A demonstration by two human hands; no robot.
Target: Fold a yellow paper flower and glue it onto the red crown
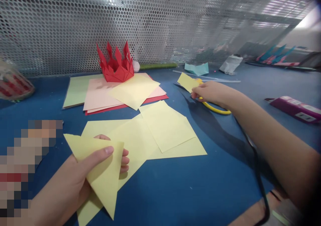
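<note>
Left hand is gripping a folded yellow paper, with the thumb pressing on its front and the fingers curling behind. This paper is showing a triangular outline, one corner pointing down, and it is hanging over the overlapping yellow sheets, at the lower left of the view. Farther away, the right hand is lying over a yellow loop handle, and its fingertips are meeting a small yellow piece; I cannot tell whether they are pinching the piece, the handle or both.

In my judgement, the step in hand is paper handling: one hand is supporting the folded paper, while the other is attending to the small piece. The next move is probably calling for a clean lift of the right fingers, without dragging the piece.

About edges, the folded paper is sticking out freely below the fingers. The blue table is giving side room between the sheets and the black cable, while the red paper crown and its coloured stack are limiting the far side.
</note>
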